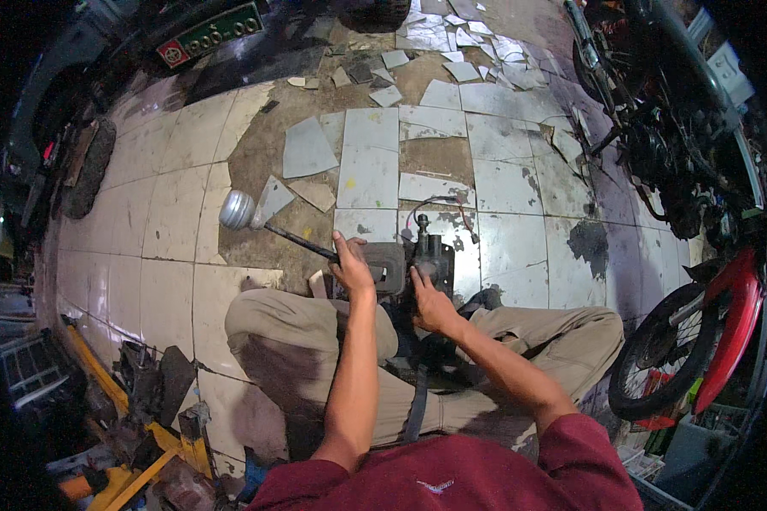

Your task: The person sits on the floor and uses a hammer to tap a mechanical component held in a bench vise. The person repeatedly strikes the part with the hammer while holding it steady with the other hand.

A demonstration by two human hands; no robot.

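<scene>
My left hand [351,262] is closed around the near end of a black rod [301,242]. A silver, rounded, ridged head [239,209] sits at the rod's far left end. Beside that hand is a grey flat piece [389,258] with a rectangular opening. My right hand [435,305] grips a black mechanical part [435,251] in front of my lap, its index finger laid along the housing. A knob-like fitting [423,222] stands up from this part, and a thin cable [439,199] loops out behind it. Some right-hand fingers are hidden.
I sit on a cracked tile floor [170,213]. Loose tile shards [308,146] lie ahead. A motorcycle wheel with red fender [733,319] stands at right, more motorcycle parts [669,162] beyond. A yellow metal frame [158,434] and assorted parts are at lower left; a vehicle [136,51] stands far left.
</scene>
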